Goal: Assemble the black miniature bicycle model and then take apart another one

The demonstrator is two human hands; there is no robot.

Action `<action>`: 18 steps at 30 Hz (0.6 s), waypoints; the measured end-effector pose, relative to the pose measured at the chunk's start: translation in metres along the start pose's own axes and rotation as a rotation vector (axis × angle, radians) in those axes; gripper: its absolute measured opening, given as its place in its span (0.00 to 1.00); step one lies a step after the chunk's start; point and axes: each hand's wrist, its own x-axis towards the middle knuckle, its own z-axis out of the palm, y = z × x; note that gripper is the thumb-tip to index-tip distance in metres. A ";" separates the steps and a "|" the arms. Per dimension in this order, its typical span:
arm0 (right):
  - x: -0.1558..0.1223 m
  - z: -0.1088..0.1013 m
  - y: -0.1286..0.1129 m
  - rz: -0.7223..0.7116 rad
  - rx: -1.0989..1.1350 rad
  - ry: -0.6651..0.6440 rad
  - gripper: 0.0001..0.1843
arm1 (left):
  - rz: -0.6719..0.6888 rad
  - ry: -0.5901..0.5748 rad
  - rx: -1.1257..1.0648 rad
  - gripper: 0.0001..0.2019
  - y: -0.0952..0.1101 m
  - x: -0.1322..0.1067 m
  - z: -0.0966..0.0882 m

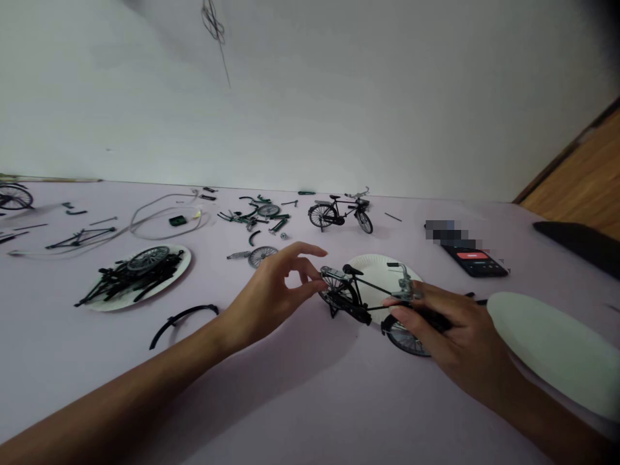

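Holding a black model bicycle [361, 298] over the edge of a white paper plate [375, 274], we grip it from both ends on the lilac surface [310, 413]. Our right hand [443, 329] wraps its fingers [411, 311] closed around the front end, beside the handlebar stem and front wheel. Our left hand [264, 300] comes in from the other side, its curled fingers [310, 287] at the rear carrier; we cannot tell whether they truly pinch it. A firm hold at the front and a light touch at the rear look right for a piece this delicate, since the thin spokes could bend under pressure.

Just beyond our left hand lies a loose spoked wheel [263, 256], and nearer our left wrist sits a curved black mudguard [184, 325]. Farther left, a second plate [104, 305] carries a heap of black parts. A second model bicycle [339, 213] stands upright farther back, near scattered green-and-black parts [254, 216] and a loop of grey cable [165, 216]. To the right, a smartphone [475, 261] shows a red bar, but we can read no writing on it; the patch beside it is blurred. A third white plate [552, 349] sits at the right.
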 end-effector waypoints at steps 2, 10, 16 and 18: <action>0.000 0.000 0.000 -0.004 -0.001 -0.003 0.05 | -0.005 -0.006 -0.003 0.15 0.000 0.001 0.000; 0.000 -0.001 -0.001 -0.011 0.015 -0.019 0.06 | -0.015 -0.020 -0.062 0.16 0.001 0.000 0.000; -0.002 -0.001 -0.001 -0.010 0.018 -0.037 0.05 | -0.039 -0.033 -0.071 0.17 0.001 0.000 -0.002; -0.002 -0.002 -0.001 -0.005 0.027 -0.053 0.05 | -0.048 -0.037 -0.063 0.17 0.002 0.001 -0.003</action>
